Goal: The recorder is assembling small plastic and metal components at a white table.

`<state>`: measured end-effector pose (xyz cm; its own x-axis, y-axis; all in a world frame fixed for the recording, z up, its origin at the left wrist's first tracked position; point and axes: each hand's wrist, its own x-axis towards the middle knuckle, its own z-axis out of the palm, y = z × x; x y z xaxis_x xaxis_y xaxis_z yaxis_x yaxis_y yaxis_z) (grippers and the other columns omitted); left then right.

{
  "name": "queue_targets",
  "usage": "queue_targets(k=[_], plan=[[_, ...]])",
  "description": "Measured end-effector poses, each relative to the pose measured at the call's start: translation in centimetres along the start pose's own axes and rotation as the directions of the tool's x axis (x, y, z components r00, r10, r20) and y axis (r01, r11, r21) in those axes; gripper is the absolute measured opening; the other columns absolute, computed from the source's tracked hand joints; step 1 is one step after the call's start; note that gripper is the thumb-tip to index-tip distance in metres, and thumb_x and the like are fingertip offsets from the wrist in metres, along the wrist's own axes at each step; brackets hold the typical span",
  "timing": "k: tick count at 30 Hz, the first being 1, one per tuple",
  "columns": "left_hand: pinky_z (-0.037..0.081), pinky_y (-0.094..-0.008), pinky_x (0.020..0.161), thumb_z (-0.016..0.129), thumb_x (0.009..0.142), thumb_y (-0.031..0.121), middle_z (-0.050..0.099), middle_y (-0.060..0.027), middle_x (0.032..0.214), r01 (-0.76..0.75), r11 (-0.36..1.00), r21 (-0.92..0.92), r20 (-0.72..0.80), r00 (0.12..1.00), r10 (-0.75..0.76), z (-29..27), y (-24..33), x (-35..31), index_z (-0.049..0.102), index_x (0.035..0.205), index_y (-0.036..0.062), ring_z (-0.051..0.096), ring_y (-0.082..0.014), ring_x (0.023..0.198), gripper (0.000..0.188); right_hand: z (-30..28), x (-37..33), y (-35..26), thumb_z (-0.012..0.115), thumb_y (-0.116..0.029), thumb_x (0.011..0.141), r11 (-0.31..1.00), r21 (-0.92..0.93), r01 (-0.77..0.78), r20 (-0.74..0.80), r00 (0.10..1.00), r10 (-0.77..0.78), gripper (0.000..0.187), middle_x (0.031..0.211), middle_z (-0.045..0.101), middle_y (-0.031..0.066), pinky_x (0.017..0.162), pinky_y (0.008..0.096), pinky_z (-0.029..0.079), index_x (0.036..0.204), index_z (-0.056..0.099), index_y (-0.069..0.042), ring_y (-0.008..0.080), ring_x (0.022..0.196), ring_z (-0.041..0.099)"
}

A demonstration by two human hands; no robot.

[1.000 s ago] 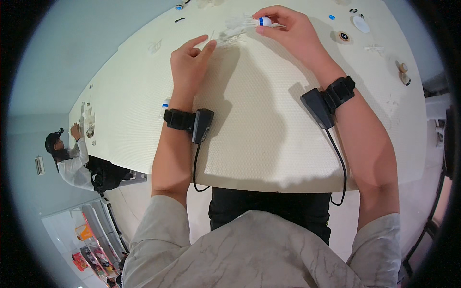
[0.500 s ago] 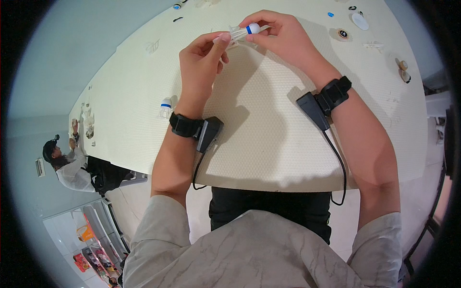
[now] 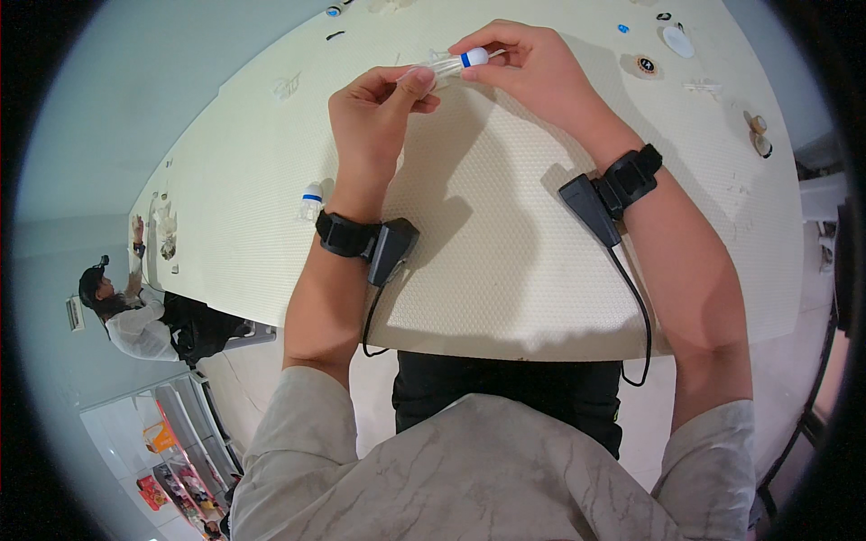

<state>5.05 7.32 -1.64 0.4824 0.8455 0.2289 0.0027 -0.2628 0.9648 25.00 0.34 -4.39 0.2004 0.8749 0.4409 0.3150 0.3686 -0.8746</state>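
Both hands are raised over the far middle of the table, working on one small item. It has a rounded white cap with a blue band [image 3: 474,57] and a clear body [image 3: 442,68] with thin pale strips showing in it. My left hand [image 3: 383,99] pinches the clear end between thumb and fingers. At the cap end, my right hand [image 3: 523,63] grips with thumb and fingertips, and a thin white strip sticks out there. A similar clear piece with a white cap and blue band [image 3: 311,200] stands beside my left wrist.
On the white textured table [image 3: 478,298] lie a round dark-centred piece [image 3: 645,65], a white oval disc [image 3: 677,41], a brown-and-clear piece [image 3: 760,135] and clear scraps [image 3: 287,87]. Another person [image 3: 135,320] works at the left edge. Black cables hang from both wrist devices.
My left hand has shifted slightly left and down, still on the clear end. My right hand has barely moved. The other person's arm reaches higher at the left.
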Motion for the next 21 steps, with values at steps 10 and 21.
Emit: queue_targets(k=[10,21], plan=[[0.056,-0.0267,0.068,0.074,0.092,0.009,0.073,-0.0112,0.087,-0.064,0.996,0.059,0.030,0.998,0.062,-0.7,0.1,0.4,0.073,0.100,-0.0050,0.068,-0.0150,0.073,0.017,0.4,0.1,0.0,0.078,-0.013,0.086,0.999,0.037,0.014,-0.038,0.999,-0.012,0.023,0.099,0.076,0.0102,0.085,0.0291,0.057,0.109,0.077,-0.010,0.0176,0.091,0.072],[0.054,-0.0248,0.067,0.074,0.092,0.009,0.073,-0.0089,0.085,-0.132,0.978,0.161,0.025,0.991,0.130,-0.9,0.1,0.5,0.072,0.098,-0.0051,0.066,-0.0131,0.071,0.015,0.6,-0.1,-0.9,0.078,-0.017,0.085,0.993,-0.098,0.063,-0.089,0.993,-0.072,0.024,0.098,0.076,0.0095,0.084,0.0295,0.058,0.108,0.078,-0.010,0.0195,0.089,0.073]])
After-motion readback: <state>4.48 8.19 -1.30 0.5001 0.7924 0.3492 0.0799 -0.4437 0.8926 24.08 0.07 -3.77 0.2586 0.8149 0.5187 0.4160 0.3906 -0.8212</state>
